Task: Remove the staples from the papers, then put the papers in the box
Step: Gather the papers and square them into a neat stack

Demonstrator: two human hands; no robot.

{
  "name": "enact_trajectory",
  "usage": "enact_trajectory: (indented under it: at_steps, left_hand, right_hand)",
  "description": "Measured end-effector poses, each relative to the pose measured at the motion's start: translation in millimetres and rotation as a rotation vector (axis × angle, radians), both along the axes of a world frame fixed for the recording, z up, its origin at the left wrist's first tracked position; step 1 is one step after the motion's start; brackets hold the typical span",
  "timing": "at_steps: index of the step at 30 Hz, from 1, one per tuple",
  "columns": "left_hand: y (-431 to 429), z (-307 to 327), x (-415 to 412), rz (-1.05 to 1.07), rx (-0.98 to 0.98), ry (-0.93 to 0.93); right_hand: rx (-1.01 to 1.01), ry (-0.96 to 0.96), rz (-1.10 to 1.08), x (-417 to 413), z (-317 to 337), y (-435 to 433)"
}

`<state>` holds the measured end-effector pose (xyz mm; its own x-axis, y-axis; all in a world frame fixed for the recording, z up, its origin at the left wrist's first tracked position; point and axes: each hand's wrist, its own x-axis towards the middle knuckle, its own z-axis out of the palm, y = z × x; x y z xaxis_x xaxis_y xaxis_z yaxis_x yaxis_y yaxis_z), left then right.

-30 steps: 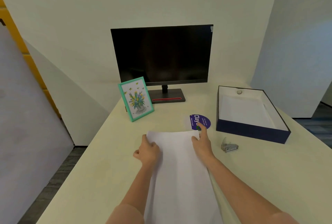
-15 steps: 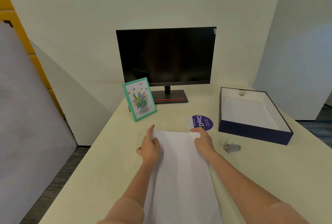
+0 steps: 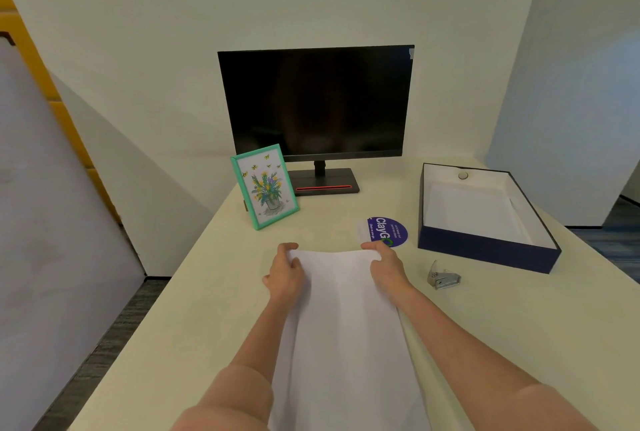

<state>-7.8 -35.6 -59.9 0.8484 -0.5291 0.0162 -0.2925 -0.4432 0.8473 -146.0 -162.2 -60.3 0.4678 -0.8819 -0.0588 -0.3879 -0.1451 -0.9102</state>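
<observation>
Papers [image 3: 343,326] lie on the counter [image 3: 519,344] right in front of the person, running lengthwise away from the body, between both forearms. Near end runs out of view at the bottom edge. Both hands sit at the far end of the stack: left hand [image 3: 285,273] curled round the far-left corner, fingers folded over the edge, gripping it; right hand [image 3: 386,262] pinching the far-right corner the same way. Far edge looks a bit lifted and rippled btwn the two hands. Can't make out any staple.

Just right of the right hand, apart from the papers, a small metal staple remover [image 3: 443,278] lies on the counter. Just beyond the right hand's fingers, a round purple sticker [image 3: 386,231] w/ white lettering, flat on the counter; the fingers overlap its near edge.

Farther right, a dark blue box [image 3: 485,250], lid off, white inside, w/ a white sheet on its floor and a small round thing at its far wall. Clear counter btwn papers and box apart from the staple remover.

Beyond the left hand, a green picture frame [image 3: 265,186] w/ a flower picture stands leaning back. Behind it, a monitor [image 3: 315,101], screen dark, on a flat base at the back of the counter by the wall.
</observation>
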Motion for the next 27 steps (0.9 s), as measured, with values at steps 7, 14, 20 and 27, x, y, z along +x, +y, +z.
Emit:
enact_trajectory:
  at_steps: [7,14,20,27]
  left_hand:
    - [4.2,8.7,0.4,0.279,-0.073,0.144]
    - [3.2,-4.1,3.1,0.333,-0.046,0.084]
    - [9.5,-11.0,0.3,0.298,0.012,-0.024]
    - [9.6,-18.0,-6.0,0.279,0.019,-0.111]
  right_hand:
    - [-0.006,-0.002,-0.026,0.0,-1.9,-2.7]
    - [-0.094,-0.002,-0.050,2.3,-11.0,2.2]
    - [-0.213,0.007,-0.074,6.0,-20.2,7.7]
    - [-0.234,0.042,-0.058,6.0,-20.3,13.0]
